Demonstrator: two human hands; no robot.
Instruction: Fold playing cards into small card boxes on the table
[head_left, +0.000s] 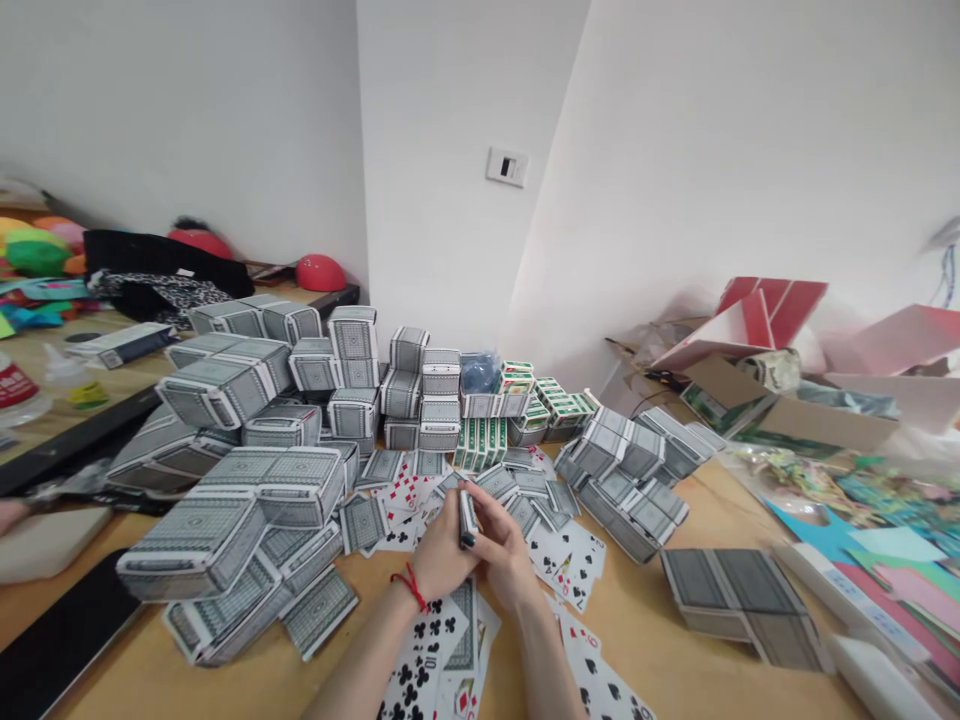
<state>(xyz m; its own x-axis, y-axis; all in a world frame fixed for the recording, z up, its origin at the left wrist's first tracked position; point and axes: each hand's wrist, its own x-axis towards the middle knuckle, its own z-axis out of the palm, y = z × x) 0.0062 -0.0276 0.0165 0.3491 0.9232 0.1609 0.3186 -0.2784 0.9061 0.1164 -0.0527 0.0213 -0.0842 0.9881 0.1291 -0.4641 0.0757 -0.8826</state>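
Note:
A small deck of playing cards [468,512] stands on edge between my two hands, above the middle of the table. My left hand [441,552], with a red string at the wrist, is closed around its left side. On the right side, the fingers of my right hand [504,548] are wrapped round the same deck. Under and around my hands lie loose cards, some face up like the club cards [420,665] and the spade cards [611,680]. Other loose cards [364,522] lie face down. My fingers hide part of the deck.
Large stacks of face-down cards [225,510] rise on the left, with more stacks [637,480] on the right. Green-and-white card boxes [481,440] stand at the back. Open cartons [787,400] and coloured paper [885,570] lie far right. A black slab [67,650] lies front left.

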